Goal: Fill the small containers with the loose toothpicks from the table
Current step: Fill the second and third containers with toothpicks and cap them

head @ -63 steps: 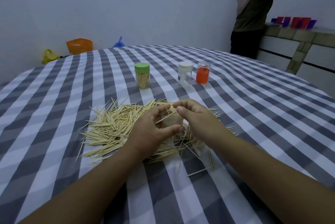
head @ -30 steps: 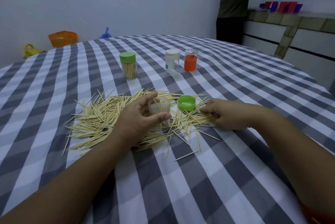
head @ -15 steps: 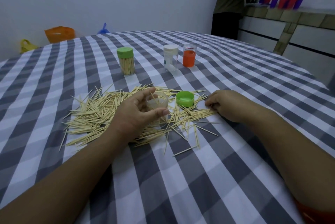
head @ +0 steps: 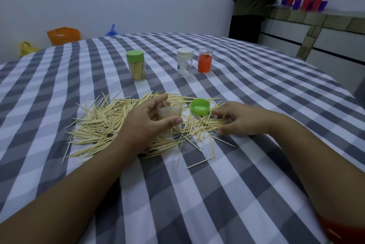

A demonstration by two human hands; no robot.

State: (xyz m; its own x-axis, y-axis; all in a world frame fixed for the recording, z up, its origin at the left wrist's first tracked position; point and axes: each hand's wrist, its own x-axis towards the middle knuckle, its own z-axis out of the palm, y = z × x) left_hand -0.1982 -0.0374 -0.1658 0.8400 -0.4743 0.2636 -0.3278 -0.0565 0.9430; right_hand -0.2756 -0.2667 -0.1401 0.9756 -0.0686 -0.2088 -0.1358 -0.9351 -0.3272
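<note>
1. Since two seconds ago your right hand (head: 240, 120) has left the jar mouth and dropped to the cloth on the right edge of the pile; half a second ago it was already there and has barely shifted.
2. Your left hand (head: 147, 120) still grips the clear open container (head: 171, 113), fingers behind it and thumb across its front, upright in the middle of the pile; at least one toothpick stands inside it.
3. Your right hand lies low with fingers curled onto the loose toothpicks (head: 110, 123); you cannot tell from this view whether it pinches any.
4. A few stray picks lie nearer you on the checked tablecloth (head: 197, 194), apart from the main heap.
5. Just beside the container, between your two hands, the green lid (head: 199, 107) rests upside down on the picks; two seconds ago it was not in view.
6. Farther back stand three jars, well apart from the pile: a green-capped jar (head: 136, 65) full of toothpicks, a white-capped jar (head: 184, 61), and a jar with an orange insert (head: 205, 62).
7. Beyond the table edge sit an orange bag (head: 63, 35) and a yellow bag (head: 26, 48); at far right a person (head: 254, 0) stands at a counter.
</note>
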